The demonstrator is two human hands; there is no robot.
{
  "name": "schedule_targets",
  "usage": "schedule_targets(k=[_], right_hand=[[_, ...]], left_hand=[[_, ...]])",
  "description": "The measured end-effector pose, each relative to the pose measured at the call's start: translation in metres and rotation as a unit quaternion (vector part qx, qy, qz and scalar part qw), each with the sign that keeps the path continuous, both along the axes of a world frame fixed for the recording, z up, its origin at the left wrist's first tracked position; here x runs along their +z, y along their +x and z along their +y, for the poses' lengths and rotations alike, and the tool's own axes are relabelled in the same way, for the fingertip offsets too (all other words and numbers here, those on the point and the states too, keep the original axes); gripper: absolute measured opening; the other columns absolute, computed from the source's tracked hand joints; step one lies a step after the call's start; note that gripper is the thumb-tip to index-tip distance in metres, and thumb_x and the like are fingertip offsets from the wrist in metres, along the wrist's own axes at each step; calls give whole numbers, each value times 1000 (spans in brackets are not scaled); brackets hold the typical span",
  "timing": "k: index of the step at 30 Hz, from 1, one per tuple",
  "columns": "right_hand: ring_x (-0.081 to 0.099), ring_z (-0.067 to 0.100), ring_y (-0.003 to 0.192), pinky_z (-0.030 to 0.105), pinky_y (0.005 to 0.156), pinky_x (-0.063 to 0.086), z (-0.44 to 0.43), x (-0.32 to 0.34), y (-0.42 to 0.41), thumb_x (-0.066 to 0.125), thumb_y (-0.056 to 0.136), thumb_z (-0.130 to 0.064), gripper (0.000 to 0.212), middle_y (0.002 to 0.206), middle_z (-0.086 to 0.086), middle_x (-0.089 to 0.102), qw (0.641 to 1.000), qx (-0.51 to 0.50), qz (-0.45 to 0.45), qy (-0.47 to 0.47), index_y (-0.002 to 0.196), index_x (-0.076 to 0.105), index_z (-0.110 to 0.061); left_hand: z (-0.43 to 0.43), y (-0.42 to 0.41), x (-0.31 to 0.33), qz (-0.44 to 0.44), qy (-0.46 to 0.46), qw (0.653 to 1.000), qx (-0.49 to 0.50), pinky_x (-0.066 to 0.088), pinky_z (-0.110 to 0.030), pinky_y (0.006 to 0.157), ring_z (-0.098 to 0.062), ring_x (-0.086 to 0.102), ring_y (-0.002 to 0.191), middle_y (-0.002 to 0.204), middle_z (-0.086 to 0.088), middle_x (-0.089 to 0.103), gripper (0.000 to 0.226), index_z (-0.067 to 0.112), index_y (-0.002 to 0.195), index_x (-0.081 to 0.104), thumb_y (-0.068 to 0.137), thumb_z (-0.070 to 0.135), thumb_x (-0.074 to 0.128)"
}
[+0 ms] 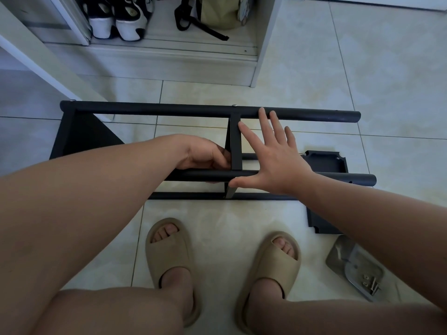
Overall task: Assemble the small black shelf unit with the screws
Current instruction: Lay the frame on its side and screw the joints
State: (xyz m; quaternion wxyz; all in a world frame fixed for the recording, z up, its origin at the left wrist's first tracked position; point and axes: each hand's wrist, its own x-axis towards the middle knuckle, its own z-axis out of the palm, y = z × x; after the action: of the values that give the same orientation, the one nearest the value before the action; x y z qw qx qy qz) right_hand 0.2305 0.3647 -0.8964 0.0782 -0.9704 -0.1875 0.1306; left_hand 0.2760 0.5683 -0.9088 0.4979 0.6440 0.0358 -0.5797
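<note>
The small black tube-framed shelf unit (157,110) lies on its side on the tiled floor (387,68), with its end and middle panels fitted. The right hand (278,160), fingers spread, braces the middle panel (235,141). The left hand (205,155) curls beside it; I cannot tell its grip. A loose black panel (324,163) and screws (371,284) in a steel tray (338,250) remain.

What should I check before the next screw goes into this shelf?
1. Frame resting on the floor: ok.
2. Middle shelf seated at the near pole: cannot tell, hands cover the joint.
3. Left hand grip: cannot tell, fingers curled beside that shelf.
4. Right hand free: ok, open, fingers spread.
5. Screws ready in tray: ok.
6. Loose panel fitted: not ok, lying on the floor.
</note>
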Motion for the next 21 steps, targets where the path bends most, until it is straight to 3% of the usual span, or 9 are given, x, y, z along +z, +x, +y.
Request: schedule_targets(k=[6,11,21], right_hand=[[-26,30,153,60,123,0,0,1,0,30,57,-104,127,166,8,-27,1000,1,1,0,160,-9,-40],[-25,30,153,60,123,0,0,0,0,29,56,-104,127,167,8,-25,1000,0,-3,2,160,-9,-41],[-25,31,153,60,123,-1,0,-1,0,28,57,-104,127,167,8,-26,1000,2,-6,-2,159,-10,-40]], left_hand=[[-2,-1,2,-23,62,997,-37,48,-28,78,-18,57,79,83,-4,66,18,10,104,69,96,22,59],[-3,-1,2,-51,33,998,-22,51,-22,74,-14,66,75,79,0,72,19,15,86,70,96,9,55],[-2,0,2,-46,9,999,-18,53,-15,62,-7,70,67,74,2,74,23,14,87,67,96,1,51]])
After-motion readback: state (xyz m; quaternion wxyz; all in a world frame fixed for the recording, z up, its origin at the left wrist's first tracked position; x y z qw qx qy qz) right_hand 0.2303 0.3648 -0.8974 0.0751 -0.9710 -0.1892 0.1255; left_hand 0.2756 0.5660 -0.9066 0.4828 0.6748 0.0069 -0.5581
